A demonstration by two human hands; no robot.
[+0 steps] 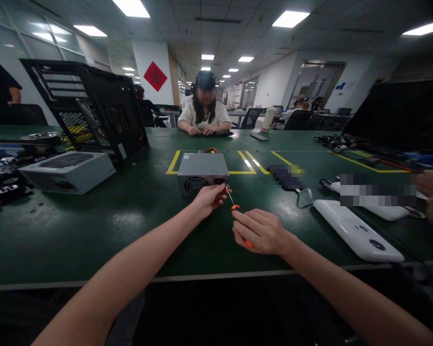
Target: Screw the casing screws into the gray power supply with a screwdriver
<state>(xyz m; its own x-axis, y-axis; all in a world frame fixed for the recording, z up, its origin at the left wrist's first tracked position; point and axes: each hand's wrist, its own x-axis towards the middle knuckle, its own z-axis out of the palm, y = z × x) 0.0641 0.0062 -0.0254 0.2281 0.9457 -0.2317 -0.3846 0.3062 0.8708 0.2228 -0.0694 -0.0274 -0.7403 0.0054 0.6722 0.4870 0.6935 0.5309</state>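
Note:
A grey computer power supply sits on the green table in front of me, its fan grille and socket side towards me. My right hand is wrapped round the handle of an orange screwdriver, whose thin shaft points up and left. At the shaft's tip, my left hand has thumb and fingers pinched together, close to the power supply's lower right corner. What sits between those fingers is too small to tell, and whether the tip touches the case I cannot make out.
A second power supply lies at left beside an upright black computer case. To the right are a phone on a cable and a white rounded device. Across the table sits a person; another person's hand shows at far right.

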